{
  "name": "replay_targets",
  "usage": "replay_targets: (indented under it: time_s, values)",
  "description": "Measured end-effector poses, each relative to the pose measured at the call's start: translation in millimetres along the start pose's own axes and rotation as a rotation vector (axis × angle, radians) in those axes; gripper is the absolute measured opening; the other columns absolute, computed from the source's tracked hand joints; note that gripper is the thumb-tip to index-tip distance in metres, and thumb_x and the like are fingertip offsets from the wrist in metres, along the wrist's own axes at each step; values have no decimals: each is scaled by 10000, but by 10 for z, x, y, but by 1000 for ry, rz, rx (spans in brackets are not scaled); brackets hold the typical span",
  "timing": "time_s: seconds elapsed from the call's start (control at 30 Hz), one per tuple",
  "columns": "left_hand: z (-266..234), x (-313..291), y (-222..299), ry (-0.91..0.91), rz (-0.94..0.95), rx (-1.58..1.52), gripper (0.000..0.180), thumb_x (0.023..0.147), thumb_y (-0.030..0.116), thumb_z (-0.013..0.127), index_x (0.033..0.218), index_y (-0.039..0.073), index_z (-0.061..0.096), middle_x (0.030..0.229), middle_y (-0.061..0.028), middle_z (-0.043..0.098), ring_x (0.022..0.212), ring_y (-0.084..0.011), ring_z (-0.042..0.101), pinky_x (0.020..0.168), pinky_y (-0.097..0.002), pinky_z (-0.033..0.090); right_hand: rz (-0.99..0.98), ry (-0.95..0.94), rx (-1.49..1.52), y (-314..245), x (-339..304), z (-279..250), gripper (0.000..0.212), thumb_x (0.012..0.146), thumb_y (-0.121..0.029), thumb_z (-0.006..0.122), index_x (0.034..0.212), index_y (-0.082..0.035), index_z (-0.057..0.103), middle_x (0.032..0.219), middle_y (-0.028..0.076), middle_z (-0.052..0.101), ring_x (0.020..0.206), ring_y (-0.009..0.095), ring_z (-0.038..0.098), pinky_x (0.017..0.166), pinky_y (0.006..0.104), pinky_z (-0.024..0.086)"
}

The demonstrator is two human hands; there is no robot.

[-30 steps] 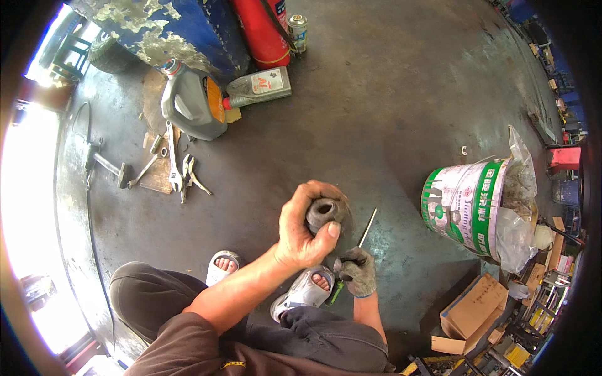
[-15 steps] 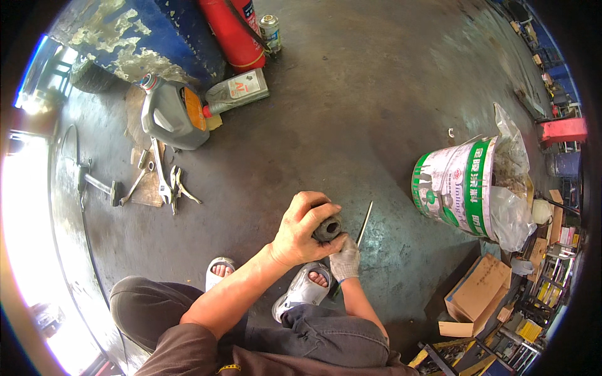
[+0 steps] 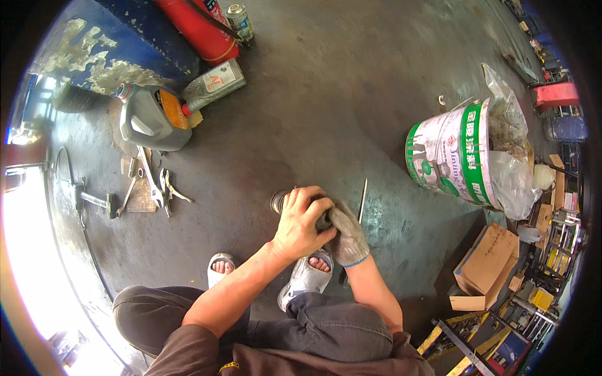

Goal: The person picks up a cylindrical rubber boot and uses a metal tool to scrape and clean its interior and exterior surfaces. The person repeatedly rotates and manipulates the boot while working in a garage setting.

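A dark, greasy cylindrical part (image 3: 278, 201) is held above the floor in front of my feet. Its ringed end pokes out to the left. My bare left hand (image 3: 304, 224) wraps over the middle of it, fingers closed. From the right, my right hand (image 3: 348, 237), in a grey knitted glove, closes around the other end, with its fingers against those of the left. Most of the part is hidden under both hands. Just beyond the glove, a thin metal rod (image 3: 364, 199) lies on the floor.
At left are a hammer (image 3: 97, 200), locking pliers (image 3: 168, 185) and wrenches (image 3: 149, 178) on cardboard. Behind them sit a grey oil jug (image 3: 150, 122), a smaller bottle (image 3: 216, 84) and a fire extinguisher (image 3: 200, 31). A white-and-green bucket (image 3: 448, 153) and a cardboard box (image 3: 489, 263) stand right.
The part has turned: its holed end faced up before, and now its ringed end shows at left. My gloved right hand has risen from below the left hand to the part's right end.
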State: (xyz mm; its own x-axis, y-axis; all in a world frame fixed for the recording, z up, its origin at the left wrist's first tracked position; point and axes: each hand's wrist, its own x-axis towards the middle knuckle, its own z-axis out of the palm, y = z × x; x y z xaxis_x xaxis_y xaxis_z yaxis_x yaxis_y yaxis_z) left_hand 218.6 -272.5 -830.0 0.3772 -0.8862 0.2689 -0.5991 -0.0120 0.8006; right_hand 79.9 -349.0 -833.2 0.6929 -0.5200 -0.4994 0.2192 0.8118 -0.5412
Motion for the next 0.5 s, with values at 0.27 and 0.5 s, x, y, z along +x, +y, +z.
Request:
replay_targets:
  time_s: [0.27, 0.5]
  values:
    - [5, 53, -106, -207, -227, -363, 514, 817, 77, 864, 1270, 5, 632, 1307, -165, 650, 1216, -311, 631, 1058, -417, 501, -120, 95, -142, 82, 53, -230, 394, 1091, -258, 609, 1384, 6, 594, 1291, 88, 665, 1200, 192, 636, 1027, 346, 523]
    - [151, 54, -171, -78, -419, -410, 443, 725, 32, 922, 1106, 8, 697, 1111, -133, 704, 1016, -261, 701, 892, -363, 563, -177, 37, -197, 102, 103, -328, 473, 1056, -151, 589, 1467, 78, 543, 1388, 150, 644, 1278, 227, 618, 1124, 369, 467]
